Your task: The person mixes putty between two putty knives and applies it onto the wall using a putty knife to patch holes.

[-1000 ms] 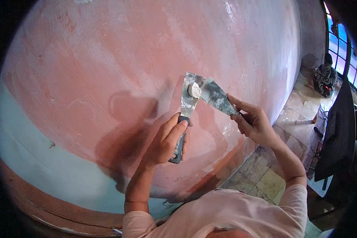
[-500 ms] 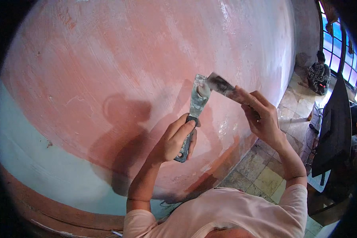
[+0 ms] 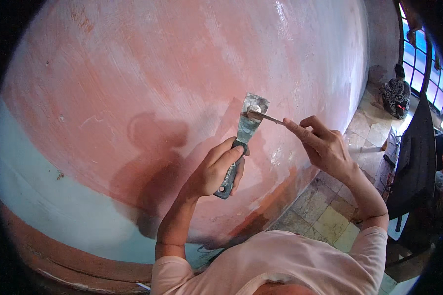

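Note:
My left hand (image 3: 218, 167) is closed round the dark handle of a putty knife (image 3: 248, 127), whose metal blade points up and away from me. Pale filler (image 3: 255, 106) clings to the upper part of that blade. From the right, my right hand (image 3: 330, 150) grips a second flat scraper (image 3: 268, 117), seen almost edge-on. Its tip touches or lies just over the face of the first blade. How the right fingers wrap its near end is partly hidden. Both tools are in front of the wall (image 3: 147, 69), which shows pink and whitish patches.
A pale blue-green band (image 3: 59, 196) and a brown ledge (image 3: 79, 265) run along the wall's lower left. Stone floor tiles (image 3: 325, 216) lie to the right. Beyond are a dark flat panel (image 3: 412, 162), a seated person in patterned clothing (image 3: 396, 96) and a barred window (image 3: 418, 54).
The scraper in my right hand has turned from showing its broad face to nearly edge-on and come lower on the other blade. My left hand has hardly moved.

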